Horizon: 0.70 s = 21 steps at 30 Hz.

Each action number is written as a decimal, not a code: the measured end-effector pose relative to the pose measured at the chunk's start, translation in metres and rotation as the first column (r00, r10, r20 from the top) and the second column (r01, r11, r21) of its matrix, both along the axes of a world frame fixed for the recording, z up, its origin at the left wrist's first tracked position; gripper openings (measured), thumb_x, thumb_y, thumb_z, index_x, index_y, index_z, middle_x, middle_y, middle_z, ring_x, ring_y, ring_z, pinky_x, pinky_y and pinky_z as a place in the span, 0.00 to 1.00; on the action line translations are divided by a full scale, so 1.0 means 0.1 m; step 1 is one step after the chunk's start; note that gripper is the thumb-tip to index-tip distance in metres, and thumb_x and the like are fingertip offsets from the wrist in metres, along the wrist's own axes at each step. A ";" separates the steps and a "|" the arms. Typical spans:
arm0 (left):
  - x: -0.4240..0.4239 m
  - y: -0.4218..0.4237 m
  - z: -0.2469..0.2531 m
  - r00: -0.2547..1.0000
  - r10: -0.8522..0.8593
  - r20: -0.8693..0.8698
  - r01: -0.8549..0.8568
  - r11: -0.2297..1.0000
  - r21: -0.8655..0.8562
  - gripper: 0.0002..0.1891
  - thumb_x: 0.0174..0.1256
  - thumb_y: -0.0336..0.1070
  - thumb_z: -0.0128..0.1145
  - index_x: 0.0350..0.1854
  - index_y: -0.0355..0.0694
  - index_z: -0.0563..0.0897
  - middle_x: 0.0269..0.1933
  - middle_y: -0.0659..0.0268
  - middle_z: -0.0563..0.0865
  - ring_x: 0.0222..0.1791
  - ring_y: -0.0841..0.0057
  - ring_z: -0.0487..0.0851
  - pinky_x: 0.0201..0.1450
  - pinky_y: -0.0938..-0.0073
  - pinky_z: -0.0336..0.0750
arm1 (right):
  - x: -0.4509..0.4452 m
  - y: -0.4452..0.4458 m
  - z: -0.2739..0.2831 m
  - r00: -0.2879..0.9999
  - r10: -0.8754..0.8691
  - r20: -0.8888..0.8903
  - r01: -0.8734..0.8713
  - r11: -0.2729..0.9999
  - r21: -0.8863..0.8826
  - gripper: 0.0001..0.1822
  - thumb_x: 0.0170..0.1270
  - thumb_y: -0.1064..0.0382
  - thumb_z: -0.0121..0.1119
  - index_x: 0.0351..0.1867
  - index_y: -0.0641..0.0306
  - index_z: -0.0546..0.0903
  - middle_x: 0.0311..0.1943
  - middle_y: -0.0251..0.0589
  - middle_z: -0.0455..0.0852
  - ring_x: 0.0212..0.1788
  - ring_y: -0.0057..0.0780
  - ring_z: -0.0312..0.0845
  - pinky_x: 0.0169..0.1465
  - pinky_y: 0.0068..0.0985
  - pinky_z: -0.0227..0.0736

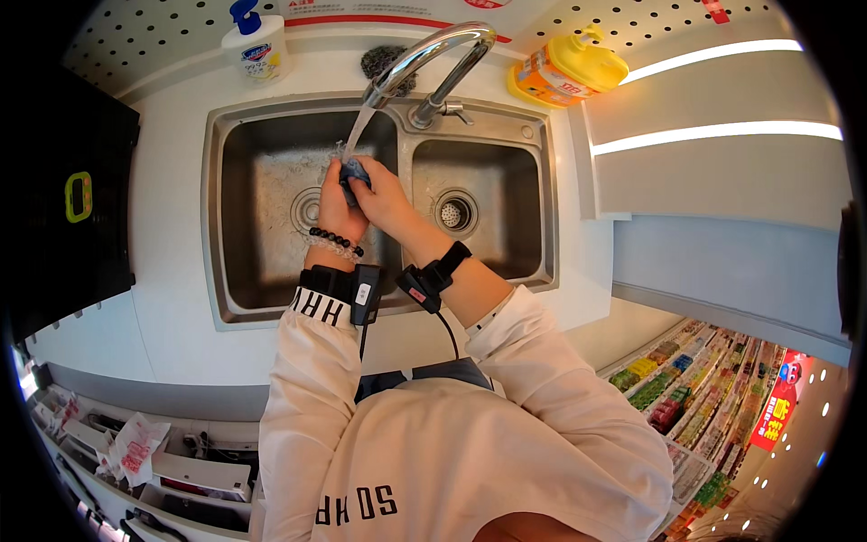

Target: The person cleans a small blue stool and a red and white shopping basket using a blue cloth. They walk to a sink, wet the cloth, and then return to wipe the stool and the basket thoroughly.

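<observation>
Water runs from the chrome faucet [433, 64] onto a small blue-grey cloth [353, 175], pinched between both hands above the left basin of the steel double sink [211, 223]. My left hand [336, 203] grips the cloth from the left, with bead bracelets around its wrist. From the right, my right hand [384, 193] has its thumb and fingers on the same cloth. Its lower part is partly hidden by the fingers. Black strapped devices sit on both wrists.
Behind the sink stand a white pump bottle [256, 51], a dark scouring pad [386, 66] and a yellow detergent jug [567, 68]. The smaller right basin has a drain strainer [452, 214]. A black appliance [74, 196] stands at the left; stocked shelves [684, 386] show lower right.
</observation>
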<state>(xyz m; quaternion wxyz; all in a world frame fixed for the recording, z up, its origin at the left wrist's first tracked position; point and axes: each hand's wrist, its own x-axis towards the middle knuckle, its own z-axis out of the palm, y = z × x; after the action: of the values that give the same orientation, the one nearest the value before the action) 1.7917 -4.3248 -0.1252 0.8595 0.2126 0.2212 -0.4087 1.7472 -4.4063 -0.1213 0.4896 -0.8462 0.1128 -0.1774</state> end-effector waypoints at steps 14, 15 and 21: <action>-0.08 0.09 0.24 0.987 -0.064 0.150 -0.002 0.916 0.402 0.17 0.65 0.49 0.49 0.46 0.41 0.76 0.42 0.65 0.81 0.41 0.75 0.79 0.42 0.71 0.72 | 0.27 -0.18 0.12 0.900 -0.084 -0.428 0.183 0.964 0.195 0.15 0.62 0.54 0.48 0.36 0.66 0.77 0.31 0.53 0.82 0.34 0.48 0.79 0.37 0.39 0.74; -0.09 0.13 0.30 0.983 -0.039 0.182 -0.036 0.919 0.392 0.17 0.65 0.49 0.50 0.48 0.42 0.75 0.43 0.65 0.81 0.43 0.75 0.78 0.43 0.70 0.72 | 0.27 -0.24 0.14 0.905 -0.035 -0.425 0.287 0.787 0.547 0.16 0.62 0.53 0.47 0.39 0.63 0.77 0.34 0.49 0.82 0.36 0.44 0.79 0.40 0.39 0.74; 0.06 0.33 0.08 0.996 0.073 0.048 -0.078 0.990 0.114 0.15 0.64 0.43 0.52 0.48 0.41 0.76 0.49 0.64 0.80 0.53 0.67 0.74 0.55 0.54 0.65 | 0.06 -0.26 0.44 0.971 0.095 -0.222 0.213 0.094 0.973 0.14 0.64 0.63 0.47 0.51 0.59 0.73 0.40 0.38 0.79 0.44 0.35 0.76 0.49 0.30 0.72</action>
<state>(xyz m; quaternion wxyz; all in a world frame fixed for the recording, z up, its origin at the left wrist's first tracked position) 1.7975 -4.2918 -0.1174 0.8653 0.2625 0.2335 -0.3575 1.7537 -4.4322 -0.0769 0.9062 -0.3051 0.2918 0.0233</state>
